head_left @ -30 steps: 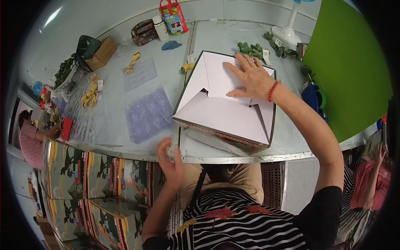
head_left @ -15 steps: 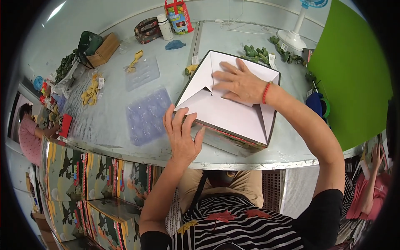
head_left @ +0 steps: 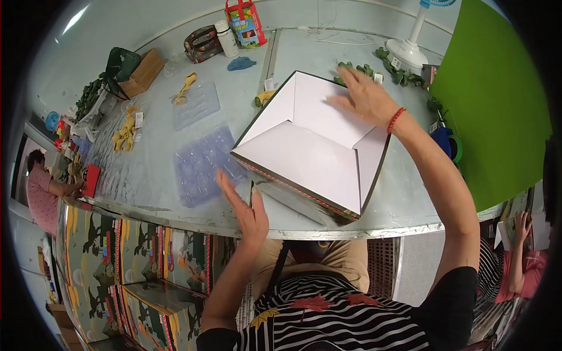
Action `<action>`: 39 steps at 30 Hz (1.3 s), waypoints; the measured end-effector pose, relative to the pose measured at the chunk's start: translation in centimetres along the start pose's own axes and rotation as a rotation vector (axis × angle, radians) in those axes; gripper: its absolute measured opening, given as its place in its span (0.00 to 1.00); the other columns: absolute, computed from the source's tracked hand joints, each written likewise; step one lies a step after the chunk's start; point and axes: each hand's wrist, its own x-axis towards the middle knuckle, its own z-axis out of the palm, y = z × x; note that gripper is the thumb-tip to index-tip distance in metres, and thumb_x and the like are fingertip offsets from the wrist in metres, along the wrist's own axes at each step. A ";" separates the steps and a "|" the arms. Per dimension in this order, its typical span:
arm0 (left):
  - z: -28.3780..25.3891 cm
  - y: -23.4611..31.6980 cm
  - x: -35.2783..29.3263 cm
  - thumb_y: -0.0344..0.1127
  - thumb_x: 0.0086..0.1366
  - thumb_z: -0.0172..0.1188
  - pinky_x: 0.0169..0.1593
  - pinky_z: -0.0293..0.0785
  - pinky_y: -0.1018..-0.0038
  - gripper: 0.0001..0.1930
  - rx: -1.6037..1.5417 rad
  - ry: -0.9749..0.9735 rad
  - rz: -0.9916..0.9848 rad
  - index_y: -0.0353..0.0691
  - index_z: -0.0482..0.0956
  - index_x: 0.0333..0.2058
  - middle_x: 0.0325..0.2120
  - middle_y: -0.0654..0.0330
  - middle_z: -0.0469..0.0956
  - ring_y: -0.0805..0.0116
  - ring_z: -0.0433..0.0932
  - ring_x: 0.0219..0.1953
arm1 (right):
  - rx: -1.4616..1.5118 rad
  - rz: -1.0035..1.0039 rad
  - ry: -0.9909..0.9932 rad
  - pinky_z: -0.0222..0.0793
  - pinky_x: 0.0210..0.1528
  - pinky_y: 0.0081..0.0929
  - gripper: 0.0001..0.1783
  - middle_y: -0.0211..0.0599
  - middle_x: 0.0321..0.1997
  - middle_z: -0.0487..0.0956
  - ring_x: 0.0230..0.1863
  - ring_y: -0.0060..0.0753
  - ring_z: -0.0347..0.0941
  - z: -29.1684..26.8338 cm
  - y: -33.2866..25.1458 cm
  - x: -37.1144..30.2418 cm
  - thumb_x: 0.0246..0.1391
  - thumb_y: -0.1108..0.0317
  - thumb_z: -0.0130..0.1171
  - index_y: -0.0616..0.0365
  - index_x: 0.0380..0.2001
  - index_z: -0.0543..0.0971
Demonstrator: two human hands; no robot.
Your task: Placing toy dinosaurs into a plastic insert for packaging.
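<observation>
A cardboard box (head_left: 301,153) with a white inside, dark rims and printed outer sides stands open and askew near the table's front edge. Over its far right rim is my right hand (head_left: 370,100), its fingers stretched out and apart, holding nothing; whether it touches the rim, I cannot tell. My left hand (head_left: 249,216), thumb apart from the straight fingers, is just off the box's front left side. Left of the box lies a clear plastic tray (head_left: 205,167) with moulded hollows, and behind that a second clear tray (head_left: 196,105).
Yellow toy figures (head_left: 124,133) and green ones (head_left: 404,76) lie about the table. A white fan (head_left: 407,52), a bottle (head_left: 226,38) and a red-handled bag (head_left: 246,24) stand at the back. Stacked printed boxes (head_left: 140,251) fill the lower left. Other people work at both sides.
My right hand has lifted from the white panels inside toward the far right rim. My left hand has left the front edge. The box has shifted slightly, and its inside shows deeper.
</observation>
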 end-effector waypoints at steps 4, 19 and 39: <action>0.2 -3.8 -6.0 0.42 0.69 0.42 0.63 0.47 0.60 0.29 -0.319 -0.172 -0.535 0.35 0.45 0.62 0.58 0.49 0.58 0.61 0.57 0.61 | 0.166 0.239 -0.506 0.66 0.47 0.35 0.40 0.58 0.41 0.75 0.45 0.51 0.72 -3.0 -0.5 0.2 0.57 0.39 0.40 0.69 0.53 0.65; 2.1 15.8 11.8 0.30 0.59 0.59 0.44 0.71 0.77 0.14 -0.880 -0.328 -0.094 0.32 0.71 0.43 0.34 0.61 0.76 0.75 0.74 0.36 | 1.512 0.576 0.274 0.72 0.42 0.31 0.24 0.34 0.43 0.74 0.37 0.31 0.72 -3.7 8.1 -13.1 0.59 0.53 0.48 0.57 0.53 0.66; -3.9 12.2 6.5 0.31 0.49 0.67 0.33 0.75 0.74 0.11 0.383 -0.845 0.462 0.36 0.77 0.32 0.27 0.56 0.79 0.61 0.79 0.28 | 0.023 0.018 -0.178 0.46 0.62 0.56 0.26 0.41 0.60 0.62 0.65 0.48 0.50 14.9 -0.8 -13.4 0.51 0.58 0.54 0.53 0.53 0.66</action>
